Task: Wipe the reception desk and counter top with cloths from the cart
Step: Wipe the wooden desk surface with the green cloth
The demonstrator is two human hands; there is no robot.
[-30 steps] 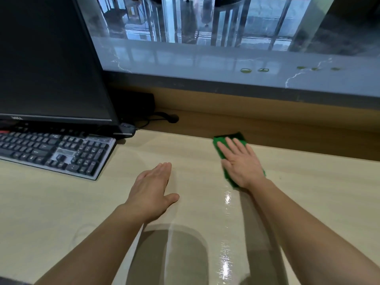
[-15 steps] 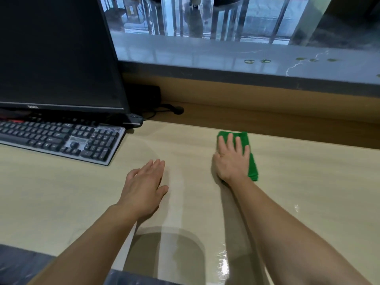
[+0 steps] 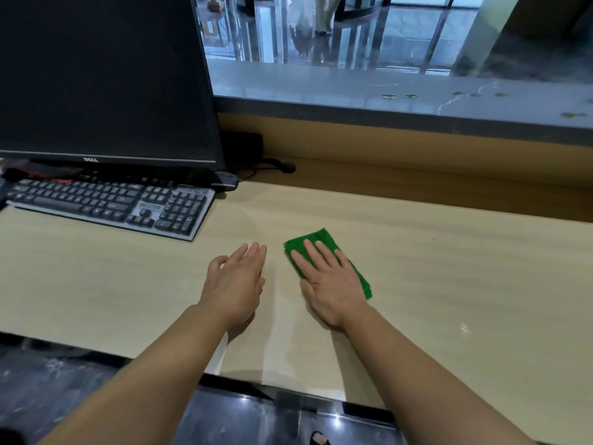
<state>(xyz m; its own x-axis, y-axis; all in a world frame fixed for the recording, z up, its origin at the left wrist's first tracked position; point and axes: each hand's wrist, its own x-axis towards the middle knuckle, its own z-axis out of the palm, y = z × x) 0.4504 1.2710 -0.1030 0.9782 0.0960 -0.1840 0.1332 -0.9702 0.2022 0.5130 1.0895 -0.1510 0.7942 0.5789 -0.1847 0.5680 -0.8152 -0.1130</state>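
Pale wood counter (image 3: 449, 268) runs below a raised grey stone ledge (image 3: 385, 88), with a glossy lobby floor beyond. A dark monitor (image 3: 102, 75) and keyboard (image 3: 112, 203) sit at the left. The right hand (image 3: 327, 281) lies flat, straight fingers pressing a folded green cloth (image 3: 325, 236) onto the counter's middle. The left hand (image 3: 236, 281), released and relaxed, is just beside it.

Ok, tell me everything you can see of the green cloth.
The green cloth is bright green, nappy fabric, apparently folded into a flat oblong pad. It lies flat on the pale wood-look desk, angled from far left to near right. The right hand presses on it with straight fingers, covering its middle; only its far end and right edge show. The left hand is clear of it.
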